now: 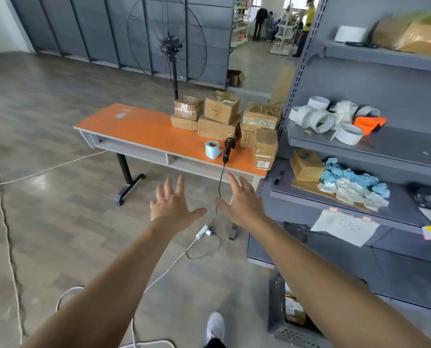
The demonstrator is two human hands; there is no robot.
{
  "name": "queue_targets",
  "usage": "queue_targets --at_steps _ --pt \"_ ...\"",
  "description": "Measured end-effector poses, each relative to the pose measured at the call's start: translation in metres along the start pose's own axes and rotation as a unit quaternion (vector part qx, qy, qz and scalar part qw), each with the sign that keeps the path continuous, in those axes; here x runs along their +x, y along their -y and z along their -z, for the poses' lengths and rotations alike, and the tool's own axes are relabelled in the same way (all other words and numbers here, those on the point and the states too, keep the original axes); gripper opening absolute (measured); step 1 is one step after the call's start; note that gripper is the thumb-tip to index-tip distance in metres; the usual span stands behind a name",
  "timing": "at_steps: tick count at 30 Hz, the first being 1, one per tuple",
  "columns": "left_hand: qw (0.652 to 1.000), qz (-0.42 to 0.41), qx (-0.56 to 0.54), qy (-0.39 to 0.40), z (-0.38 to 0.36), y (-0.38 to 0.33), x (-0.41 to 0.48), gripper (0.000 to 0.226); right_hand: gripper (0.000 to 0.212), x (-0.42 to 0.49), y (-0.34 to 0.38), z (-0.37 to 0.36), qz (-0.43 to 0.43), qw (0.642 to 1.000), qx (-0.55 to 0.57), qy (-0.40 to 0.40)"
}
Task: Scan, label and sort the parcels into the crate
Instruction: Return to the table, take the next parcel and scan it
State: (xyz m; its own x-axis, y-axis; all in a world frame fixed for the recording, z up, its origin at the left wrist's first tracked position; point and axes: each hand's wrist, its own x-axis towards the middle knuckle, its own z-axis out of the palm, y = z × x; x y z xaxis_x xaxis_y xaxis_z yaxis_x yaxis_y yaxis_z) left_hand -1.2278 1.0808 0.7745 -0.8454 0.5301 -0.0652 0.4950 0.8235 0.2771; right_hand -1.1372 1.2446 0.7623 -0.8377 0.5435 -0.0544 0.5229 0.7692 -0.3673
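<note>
Orange board is seen on the top of the table, which stands beyond both hands. The left hand and the right hand are held out in the air with their backs turned up. All fingers are straight and spread, and nothing is held by either hand. The 2 hands are apart, and the black cable of the scanner is seen hanging in the gap between them.

The scanner is laid on the table just beyond the right hand, and the blue label roll is placed just beside it, on the side of the left hand. The parcels, brown cardboard boxes wrapped with tape, are stacked farther beyond the scanner, well apart from both hands.

A grey shelf unit is found to the right of the right hand; white tape rolls are piled on it. A dark crate is seen on the floor under the right forearm, nearer to the person than the hands. What lies inside it cannot be told clearly.
</note>
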Motion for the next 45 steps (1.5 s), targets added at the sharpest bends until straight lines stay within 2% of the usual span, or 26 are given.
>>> queue_targets --at_steps 12,22,28,33,37,41,45 --pt "0.999 -0.022 0.016 0.040 -0.002 -0.020 0.241 0.109 0.077 0.234 -0.012 -0.007 -0.057 0.995 0.077 -0.012" --pt "0.992 -0.100 0.000 0.074 -0.009 -0.055 0.400 0.110 0.075 0.369 -0.044 0.010 -0.140 0.988 0.043 -0.056" --pt "0.973 -0.197 0.001 0.123 -0.029 -0.088 0.490 0.105 0.075 0.421 -0.071 0.017 -0.236 0.967 -0.008 -0.099" --pt "0.940 -0.281 -0.041 0.191 -0.040 -0.110 0.544 0.103 0.075 0.439 -0.086 0.018 -0.357 0.930 -0.041 -0.083" --pt "0.909 -0.351 -0.034 0.221 -0.049 -0.127 0.564 0.101 0.078 0.440 -0.089 0.020 -0.433 0.895 -0.074 -0.076" --pt "0.888 -0.388 -0.032 0.245 -0.063 -0.145 0.572 0.099 0.083 0.437 -0.099 0.024 -0.469 0.877 -0.086 -0.060" --pt "0.880 -0.402 0.002 0.253 -0.073 -0.168 0.573 0.094 0.089 0.437 -0.117 0.025 -0.486 0.870 -0.067 -0.038"
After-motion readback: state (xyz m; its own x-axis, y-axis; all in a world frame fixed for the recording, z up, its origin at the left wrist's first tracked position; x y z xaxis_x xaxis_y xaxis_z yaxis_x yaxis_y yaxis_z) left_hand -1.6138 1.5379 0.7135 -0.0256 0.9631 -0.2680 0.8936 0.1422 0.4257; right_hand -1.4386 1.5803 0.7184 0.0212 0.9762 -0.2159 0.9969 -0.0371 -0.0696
